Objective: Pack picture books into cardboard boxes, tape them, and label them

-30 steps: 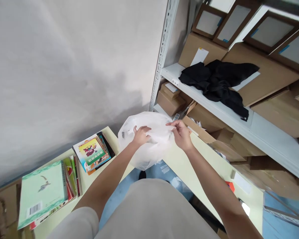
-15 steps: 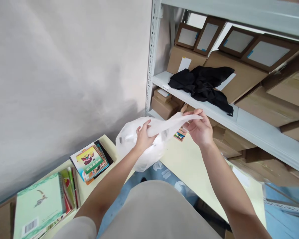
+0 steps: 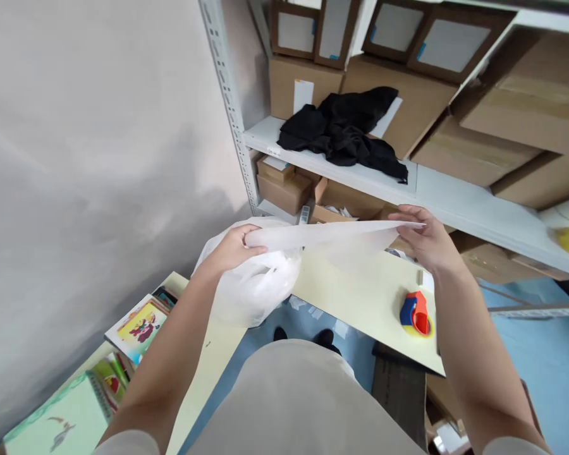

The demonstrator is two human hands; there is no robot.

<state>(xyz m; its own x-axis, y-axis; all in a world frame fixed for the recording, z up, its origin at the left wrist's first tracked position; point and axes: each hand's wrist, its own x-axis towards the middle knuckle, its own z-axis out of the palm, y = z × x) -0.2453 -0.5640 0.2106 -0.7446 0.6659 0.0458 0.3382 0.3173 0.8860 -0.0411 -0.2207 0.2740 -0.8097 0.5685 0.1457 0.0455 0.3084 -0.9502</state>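
Observation:
Stretched between my hands is a thin white plastic sheet, translucent and folded along its length; whether it is a flat sheet or a bag I cannot tell. My left hand is closed on its left end, thumb and fingers pinching it. At the other end my right hand pinches the narrow tip. Behind and below my left hand, a bulky white plastic bag rests at the corner of the tables, partly hidden by that hand and the sheet.
A red and blue tape dispenser lies on the cream table at right. Books stand along the left table. Black cloth lies on the shelf with cardboard boxes. A wall borders the left.
My hands have moved apart and the sheet is pulled out longer and straighter. The view has turned right, bringing the tape dispenser into sight.

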